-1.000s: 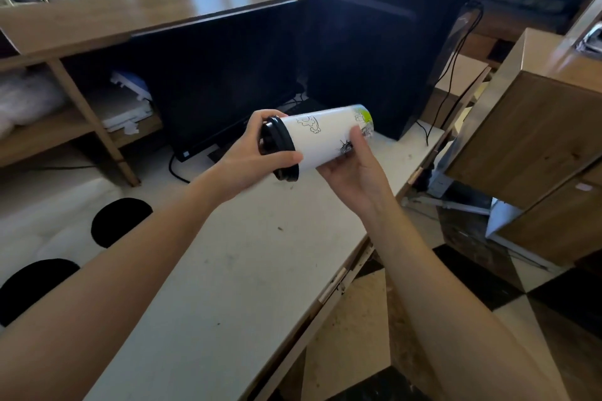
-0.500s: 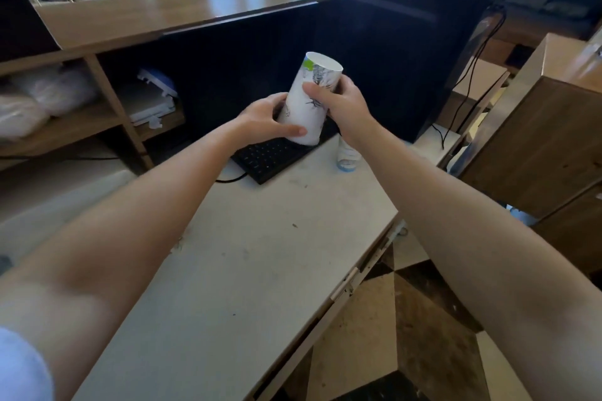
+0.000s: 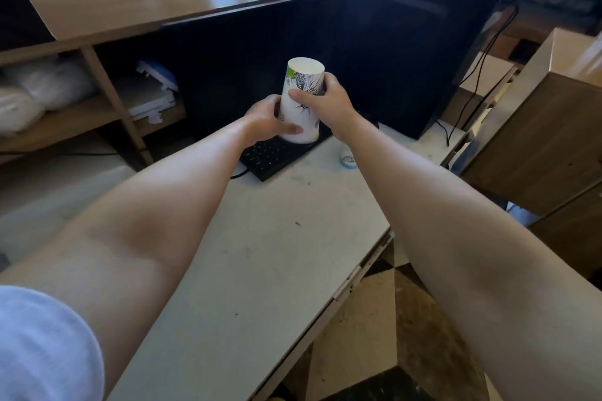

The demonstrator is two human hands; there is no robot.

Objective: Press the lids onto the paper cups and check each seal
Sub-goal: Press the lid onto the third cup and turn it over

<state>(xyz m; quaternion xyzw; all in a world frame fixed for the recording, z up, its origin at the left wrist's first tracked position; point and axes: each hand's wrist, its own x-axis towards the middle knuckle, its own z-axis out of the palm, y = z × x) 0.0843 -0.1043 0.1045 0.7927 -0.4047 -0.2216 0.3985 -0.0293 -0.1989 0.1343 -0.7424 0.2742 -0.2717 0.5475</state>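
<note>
A: What is seen first, nearest the camera?

B: Two bare forearms are stretched out over the white desk point(image 3: 260, 254), which is scuffed and otherwise bare in the foreground. Further out, a black keyboard point(image 3: 273, 153) lies on it, with a small white and blue container point(image 3: 348, 158) just beside it to the right.

A: And the cup?

B: The paper cup point(image 3: 301, 101) is held above the keyboard, turned base-up and slightly tilted. It is grasped by both: the left hand point(image 3: 265, 120) is closed around the lower, mouth end, and the right hand point(image 3: 327, 101) is clasped on the upper wall near the base. The lid is not visible here; it is probably hidden behind the left hand, though that cannot be confirmed.

A: How should the check be done well?

B: The wall should be held lightly, since paper dents under a hard squeeze and a seated rim could be popped. The rim is best felt all the way round with the left fingers, and any raised section pressed home.

A: Beyond that?

B: A dark monitor back point(image 3: 407, 42) and a wooden counter point(image 3: 163, 6) stand behind.
</note>
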